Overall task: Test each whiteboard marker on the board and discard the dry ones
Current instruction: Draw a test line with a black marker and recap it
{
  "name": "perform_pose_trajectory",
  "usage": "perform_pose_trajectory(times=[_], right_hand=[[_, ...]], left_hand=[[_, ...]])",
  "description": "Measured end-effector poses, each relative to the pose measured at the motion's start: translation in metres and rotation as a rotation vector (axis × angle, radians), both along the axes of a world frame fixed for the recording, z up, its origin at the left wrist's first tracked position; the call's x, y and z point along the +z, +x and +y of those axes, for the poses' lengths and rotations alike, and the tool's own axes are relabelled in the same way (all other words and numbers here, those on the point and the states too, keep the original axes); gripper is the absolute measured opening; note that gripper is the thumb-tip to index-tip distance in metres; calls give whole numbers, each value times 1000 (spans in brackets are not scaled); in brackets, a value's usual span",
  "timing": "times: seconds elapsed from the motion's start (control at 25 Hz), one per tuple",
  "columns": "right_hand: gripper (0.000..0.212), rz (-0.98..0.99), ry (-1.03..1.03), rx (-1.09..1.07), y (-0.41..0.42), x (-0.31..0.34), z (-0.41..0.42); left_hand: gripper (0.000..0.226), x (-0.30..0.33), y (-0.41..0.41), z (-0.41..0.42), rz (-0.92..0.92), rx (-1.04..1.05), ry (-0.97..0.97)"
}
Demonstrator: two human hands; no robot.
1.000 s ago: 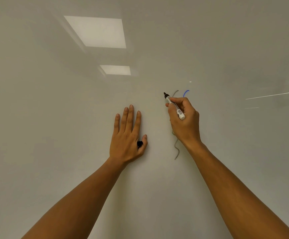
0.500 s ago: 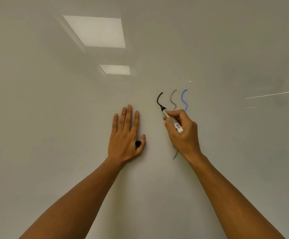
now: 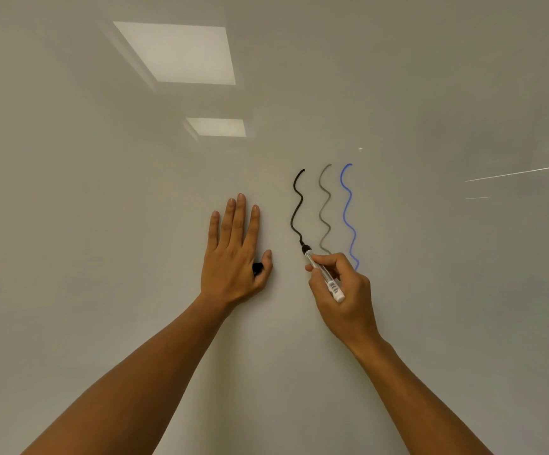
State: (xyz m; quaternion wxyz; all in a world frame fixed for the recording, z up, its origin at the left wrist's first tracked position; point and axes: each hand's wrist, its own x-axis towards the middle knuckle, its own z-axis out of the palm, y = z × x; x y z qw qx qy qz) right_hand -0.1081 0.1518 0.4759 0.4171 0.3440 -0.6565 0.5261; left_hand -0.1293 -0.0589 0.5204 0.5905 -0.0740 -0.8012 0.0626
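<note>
The whiteboard (image 3: 102, 257) fills the view. My right hand (image 3: 345, 290) grips a clear-barrelled black marker (image 3: 324, 277) with its tip touching the board at the lower end of a dark black wavy line (image 3: 296, 208). To the right of that line run a faint grey wavy line (image 3: 325, 208) and a blue wavy line (image 3: 348, 218). My left hand (image 3: 233, 254) lies flat on the board with straight fingers, left of the lines. Its thumb pinches a black marker cap (image 3: 257, 268) against the side of the hand.
Two ceiling light panels reflect in the board at the upper left (image 3: 178, 54) and centre (image 3: 217, 127). Thin bright streaks (image 3: 519, 172) reflect at the right. Both forearms reach up from the bottom edge.
My right hand has moved down the board with the marker, and the black wavy line has grown longer below its start. My left hand has stayed in place.
</note>
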Motion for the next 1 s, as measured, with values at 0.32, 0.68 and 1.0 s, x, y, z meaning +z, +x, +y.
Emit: perform_pose_trajectory(times=[0.32,0.68,1.0], right_hand=[[16,-63,19,-33,2,-33,12],[14,-82,47,-92,9,-68,15],[17,-272,-98,39,36,-91,17]], left_hand=[[82,-1,1,-1,-4,-3,5],[81,-2,0,-1,-16,-16,12],[84,-2,15,-9,-123,-142,2]])
